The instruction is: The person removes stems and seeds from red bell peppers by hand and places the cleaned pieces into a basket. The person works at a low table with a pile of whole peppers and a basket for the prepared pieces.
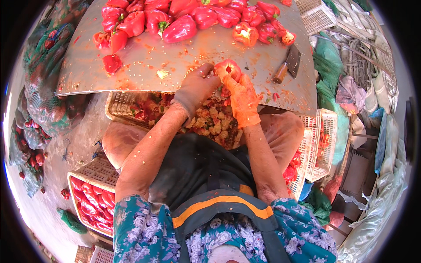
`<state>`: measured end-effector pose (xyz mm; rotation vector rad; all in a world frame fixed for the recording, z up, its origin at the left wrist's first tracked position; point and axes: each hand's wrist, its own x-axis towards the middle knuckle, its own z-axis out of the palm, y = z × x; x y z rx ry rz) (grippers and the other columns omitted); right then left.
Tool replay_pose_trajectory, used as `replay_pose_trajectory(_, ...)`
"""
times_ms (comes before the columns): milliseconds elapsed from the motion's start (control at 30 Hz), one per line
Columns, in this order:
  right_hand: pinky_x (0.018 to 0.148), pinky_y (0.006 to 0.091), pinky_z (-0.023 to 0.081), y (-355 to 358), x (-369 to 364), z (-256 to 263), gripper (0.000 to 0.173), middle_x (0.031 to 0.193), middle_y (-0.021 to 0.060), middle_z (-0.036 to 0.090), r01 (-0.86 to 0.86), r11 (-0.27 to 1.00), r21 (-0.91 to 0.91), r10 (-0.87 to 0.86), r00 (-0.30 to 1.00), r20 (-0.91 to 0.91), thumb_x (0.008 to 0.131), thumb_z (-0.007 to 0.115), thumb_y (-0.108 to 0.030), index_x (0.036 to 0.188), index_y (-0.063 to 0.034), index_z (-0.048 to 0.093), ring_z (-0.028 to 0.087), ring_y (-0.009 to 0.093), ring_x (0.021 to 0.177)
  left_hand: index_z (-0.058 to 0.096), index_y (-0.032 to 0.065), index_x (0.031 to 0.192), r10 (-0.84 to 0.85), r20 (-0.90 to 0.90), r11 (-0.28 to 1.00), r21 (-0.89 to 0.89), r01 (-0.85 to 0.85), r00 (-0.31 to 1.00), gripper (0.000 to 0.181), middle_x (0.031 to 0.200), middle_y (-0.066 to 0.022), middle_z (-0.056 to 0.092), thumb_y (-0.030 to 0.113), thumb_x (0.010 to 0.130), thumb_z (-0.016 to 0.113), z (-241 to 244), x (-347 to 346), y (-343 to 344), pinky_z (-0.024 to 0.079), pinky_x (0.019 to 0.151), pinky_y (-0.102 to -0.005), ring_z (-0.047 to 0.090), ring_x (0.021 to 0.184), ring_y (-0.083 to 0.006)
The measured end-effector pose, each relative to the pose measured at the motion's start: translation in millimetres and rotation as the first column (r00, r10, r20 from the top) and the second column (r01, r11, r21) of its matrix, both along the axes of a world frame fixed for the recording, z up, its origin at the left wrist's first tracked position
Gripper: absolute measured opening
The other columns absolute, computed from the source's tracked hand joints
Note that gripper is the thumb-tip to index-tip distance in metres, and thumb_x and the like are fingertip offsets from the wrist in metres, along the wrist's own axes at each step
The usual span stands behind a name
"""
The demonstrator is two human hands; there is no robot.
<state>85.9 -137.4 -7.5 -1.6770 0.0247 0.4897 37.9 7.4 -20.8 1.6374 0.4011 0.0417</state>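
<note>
A red bell pepper (227,68) with a hole in its end is held over the near edge of the metal table (158,70). My right hand (243,98), in an orange-stained glove, grips it from the near right side. My left hand (199,87), in a greyish glove, has its fingers curled against the pepper's left side; whether they grip anything is hidden. Beneath both hands, pale seed cores and red scraps (213,120) fill a plastic crate (115,107) between my knees. A wooden-handled cleaver (287,65) lies on the table to the right.
Several red bell peppers (184,19) are heaped across the table's far side. Crates of red peppers stand at left (93,203) and right (324,144). Filled net bags (49,82) lie at far left. Plastic sheeting (378,210) and green netting (325,62) line the right.
</note>
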Motion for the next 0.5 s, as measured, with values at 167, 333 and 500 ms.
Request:
replay_pose_trajectory(167,0.037,0.0246,0.036,4,-15,14,0.018,0.073,0.0041,0.060,-0.018,0.987,0.158,0.050,0.978,-0.201,0.095,0.060,-0.025,0.091,-0.0081,0.059,0.052,0.013,0.049,0.056,-0.0013,0.124,0.071,0.025,0.996,0.059,-0.073,0.997,0.051,0.107,-0.0206,0.067,0.029,0.083,0.059,-7,3,-5,0.049,0.087,-0.0349,0.065,0.100,-0.0254)
replay_pose_trajectory(333,0.041,0.0227,0.038,6,-41,38,0.019,0.078,0.0012,0.061,0.107,0.965,0.240,-0.037,0.961,-0.276,0.095,0.057,-0.025,0.100,-0.0078,0.061,0.053,0.010,0.054,0.060,-0.0008,0.110,0.159,0.119,0.869,-0.488,-0.082,0.980,0.033,0.094,-0.0077,0.062,0.017,0.083,0.058,1,-7,-12,0.047,0.079,-0.0276,0.057,0.086,-0.0137)
replay_pose_trajectory(500,0.056,0.0200,0.047,12,-52,39,0.026,0.091,-0.0006,0.065,0.153,0.906,0.395,-0.077,0.977,-0.201,0.095,0.056,-0.022,0.116,-0.0076,0.062,0.060,0.008,0.071,0.059,-0.0029,0.104,0.242,0.172,0.696,-0.717,-0.047,0.955,0.027,0.094,-0.0082,0.062,0.008,0.081,0.054,4,-14,-15,0.048,0.081,-0.0286,0.059,0.086,-0.0161)
